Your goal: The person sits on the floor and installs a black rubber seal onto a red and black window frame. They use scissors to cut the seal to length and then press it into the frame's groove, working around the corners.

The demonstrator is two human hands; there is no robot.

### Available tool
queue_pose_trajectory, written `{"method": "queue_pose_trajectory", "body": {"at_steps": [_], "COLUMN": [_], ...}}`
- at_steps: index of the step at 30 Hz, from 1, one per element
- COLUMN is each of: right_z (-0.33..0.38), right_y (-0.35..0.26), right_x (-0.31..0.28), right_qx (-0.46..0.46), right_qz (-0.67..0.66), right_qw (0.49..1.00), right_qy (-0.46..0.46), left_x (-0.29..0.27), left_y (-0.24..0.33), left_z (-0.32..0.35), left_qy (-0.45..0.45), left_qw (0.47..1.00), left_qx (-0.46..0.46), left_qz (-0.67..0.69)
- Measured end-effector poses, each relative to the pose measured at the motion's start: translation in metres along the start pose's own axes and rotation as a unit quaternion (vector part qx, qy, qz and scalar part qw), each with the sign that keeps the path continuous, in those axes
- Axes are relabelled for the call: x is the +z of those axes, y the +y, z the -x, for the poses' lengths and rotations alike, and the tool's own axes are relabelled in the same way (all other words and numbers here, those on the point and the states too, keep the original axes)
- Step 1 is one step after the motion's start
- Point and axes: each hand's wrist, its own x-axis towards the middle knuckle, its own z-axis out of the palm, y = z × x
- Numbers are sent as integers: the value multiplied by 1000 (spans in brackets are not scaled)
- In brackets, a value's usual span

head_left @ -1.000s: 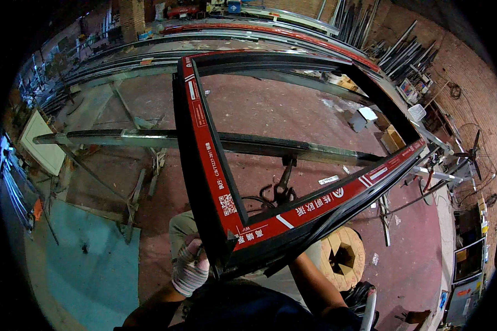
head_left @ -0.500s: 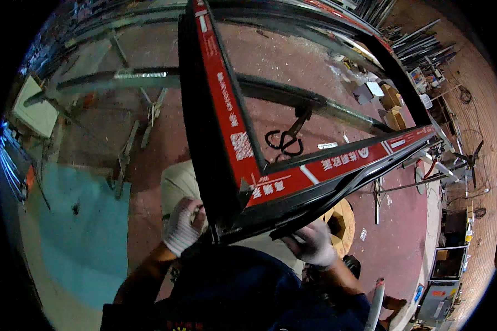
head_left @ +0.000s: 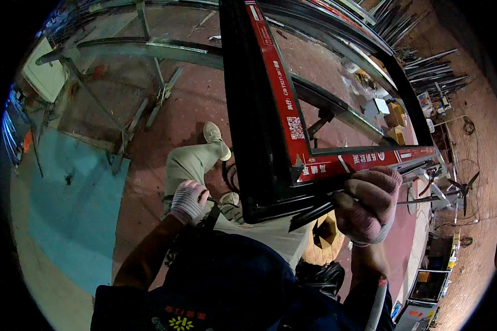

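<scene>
A large black window or door frame with red printed film on its face stands tilted in front of me, one corner close to my lap. Black sealing strip runs along its lower edge, a loose end sticking out at the left. My right hand, in a pale knitted glove with pinkish fingers, is closed over the strip at that edge. Left of the frame's corner, my gloved left hand is curled above my thigh, apart from the frame. Something thin and dark shows at its fingertips, too small to name.
Metal rails on stands cross behind the frame. A yellowish ring-shaped spool and a black bag are by my right leg. Farther right stand cardboard boxes, a black-bladed fan and bundled bars.
My right hand has risen and moved right onto the frame's lower edge. The frame's corner has shifted right and slightly up in view. My left hand has come away from the corner.
</scene>
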Motion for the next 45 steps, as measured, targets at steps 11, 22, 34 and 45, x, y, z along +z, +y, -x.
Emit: {"method": "queue_pose_trajectory", "body": {"at_steps": [11, 22, 34, 45], "right_z": [-13, -62, -59, -66], "right_y": [-10, -12, 13, 5], "right_x": [4, 0, 6, 6], "right_qx": [27, 271, 96, 97], "right_qz": [71, -162, -175, -81], "right_qw": [995, 942, 955, 957], "right_qy": [-60, -111, -218, -261], "left_x": [-8, -3, -11, -9], "left_y": [-5, -11, -8, -6], "left_z": [2, 2, 5, 3], "left_qy": [9, 47, 39, 14], "left_qw": [1000, 998, 999, 1000], "left_qx": [-11, 6, -6, -6], "left_qz": [2, 33, 26, 14]}}
